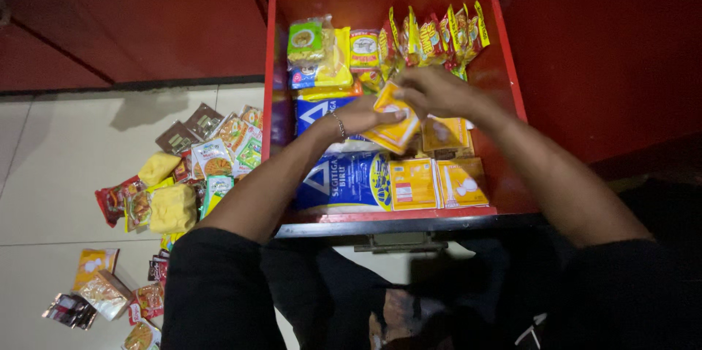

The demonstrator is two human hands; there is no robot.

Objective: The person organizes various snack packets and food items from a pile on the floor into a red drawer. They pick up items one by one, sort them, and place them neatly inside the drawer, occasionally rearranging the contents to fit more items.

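Both my hands reach into an open red drawer (506,65) full of food packets. My left hand (360,114) and my right hand (431,90) together hold a small stack of yellow-orange sachets (396,130) above the middle of the drawer. A thin bracelet circles my left wrist. Under the hands lie blue flour bags (344,182) and more yellow sachets (437,183) at the drawer's front. Red and yellow snack packets (431,39) stand along the back.
A heap of mixed sachets and packets (183,174) lies on the pale tiled floor left of the drawer, with a few more packets (102,291) nearer me. Red cabinet fronts flank the drawer. My dark-clothed knees are below it.
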